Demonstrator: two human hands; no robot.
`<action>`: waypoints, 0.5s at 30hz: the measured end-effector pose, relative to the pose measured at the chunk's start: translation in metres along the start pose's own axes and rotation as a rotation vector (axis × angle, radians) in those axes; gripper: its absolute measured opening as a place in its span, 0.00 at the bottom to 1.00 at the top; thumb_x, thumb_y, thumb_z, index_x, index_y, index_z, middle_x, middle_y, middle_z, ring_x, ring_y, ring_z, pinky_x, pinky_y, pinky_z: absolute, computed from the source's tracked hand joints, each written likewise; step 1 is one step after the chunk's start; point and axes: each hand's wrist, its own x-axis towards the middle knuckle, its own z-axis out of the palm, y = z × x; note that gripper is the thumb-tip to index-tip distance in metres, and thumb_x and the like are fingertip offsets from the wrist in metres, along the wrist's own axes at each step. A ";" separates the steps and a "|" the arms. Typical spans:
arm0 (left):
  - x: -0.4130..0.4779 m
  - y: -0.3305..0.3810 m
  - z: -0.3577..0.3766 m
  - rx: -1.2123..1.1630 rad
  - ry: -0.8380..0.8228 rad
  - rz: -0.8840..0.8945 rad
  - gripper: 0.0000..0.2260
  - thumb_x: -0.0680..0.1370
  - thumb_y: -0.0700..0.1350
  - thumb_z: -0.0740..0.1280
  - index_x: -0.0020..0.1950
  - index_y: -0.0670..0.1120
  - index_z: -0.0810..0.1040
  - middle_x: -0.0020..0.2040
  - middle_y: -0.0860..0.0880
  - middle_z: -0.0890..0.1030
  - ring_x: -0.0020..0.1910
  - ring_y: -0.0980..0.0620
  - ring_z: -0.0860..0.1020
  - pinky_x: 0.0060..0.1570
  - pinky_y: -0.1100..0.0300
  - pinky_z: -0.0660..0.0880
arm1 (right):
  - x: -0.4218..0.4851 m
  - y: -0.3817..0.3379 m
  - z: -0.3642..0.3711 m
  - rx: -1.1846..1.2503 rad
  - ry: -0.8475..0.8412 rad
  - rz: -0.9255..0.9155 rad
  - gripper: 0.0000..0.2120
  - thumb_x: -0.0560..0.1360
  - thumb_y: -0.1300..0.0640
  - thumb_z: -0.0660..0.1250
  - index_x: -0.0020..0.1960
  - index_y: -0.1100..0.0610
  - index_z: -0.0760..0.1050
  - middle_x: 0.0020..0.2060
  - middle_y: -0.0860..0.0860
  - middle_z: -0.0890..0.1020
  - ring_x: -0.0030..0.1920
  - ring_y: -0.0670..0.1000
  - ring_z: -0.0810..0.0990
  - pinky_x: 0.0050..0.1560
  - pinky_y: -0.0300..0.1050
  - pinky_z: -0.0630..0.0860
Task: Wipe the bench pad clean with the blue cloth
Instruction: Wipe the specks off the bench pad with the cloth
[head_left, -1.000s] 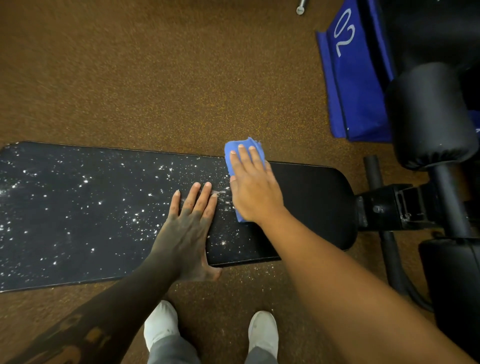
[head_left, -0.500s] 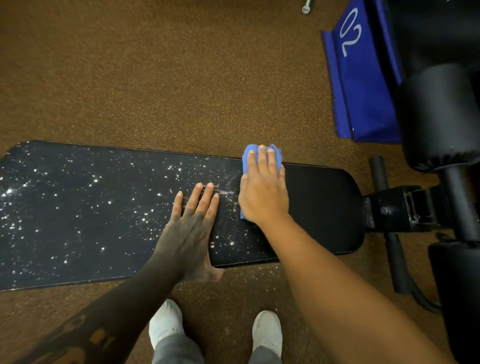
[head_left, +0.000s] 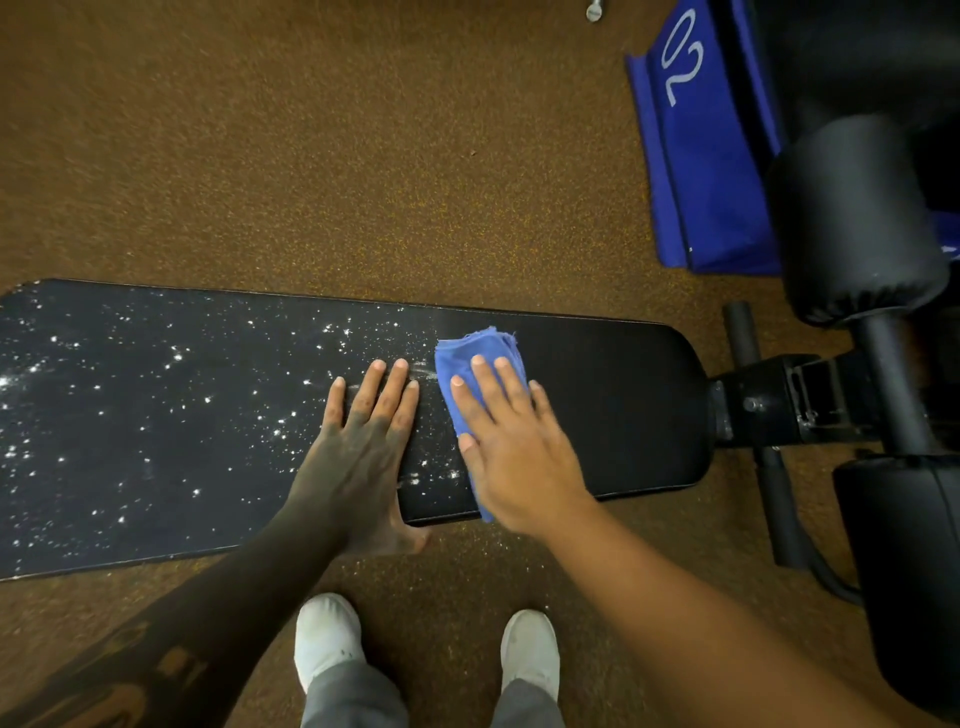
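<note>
One black bench pad (head_left: 597, 405), white specks over its left & middle. One blue cloth (head_left: 480, 353), folded, lies flat mid-pad under right hand (head_left: 519, 462), fingers spread, pressing it. Left hand (head_left: 358, 457) flat on pad just left, fingers together. Two white shoes near.

A long black bench pad (head_left: 597, 405) serves as the worktop, running from 9 o'clock toward 3 o'clock above a brown speckled floor (head_left: 311, 156). White specks cover its 9 o'clock stretch; the 3 o'clock end looks plain black. On it lie a folded blue cloth (head_left: 480, 353) under the flat right hand (head_left: 519, 457), and just beside it the flat left hand (head_left: 363, 447).
</note>
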 end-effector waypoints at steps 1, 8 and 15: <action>-0.001 -0.001 -0.001 0.000 0.001 0.001 0.68 0.55 0.82 0.60 0.80 0.38 0.48 0.82 0.39 0.45 0.81 0.39 0.44 0.77 0.34 0.49 | 0.003 0.010 0.000 -0.009 0.006 0.038 0.28 0.81 0.43 0.48 0.80 0.48 0.53 0.81 0.53 0.50 0.80 0.57 0.44 0.77 0.62 0.50; -0.002 -0.004 0.001 0.026 -0.003 0.000 0.68 0.54 0.81 0.61 0.80 0.39 0.48 0.82 0.39 0.45 0.81 0.39 0.43 0.77 0.34 0.48 | 0.001 -0.010 0.004 -0.002 0.028 0.128 0.30 0.81 0.42 0.48 0.80 0.49 0.48 0.80 0.57 0.46 0.78 0.65 0.40 0.77 0.61 0.48; -0.003 -0.008 0.001 0.034 -0.008 0.001 0.69 0.53 0.83 0.60 0.81 0.40 0.46 0.82 0.39 0.44 0.81 0.39 0.42 0.77 0.34 0.47 | 0.004 -0.014 -0.001 -0.006 0.044 0.170 0.31 0.80 0.41 0.46 0.80 0.50 0.49 0.80 0.57 0.45 0.79 0.62 0.40 0.77 0.65 0.47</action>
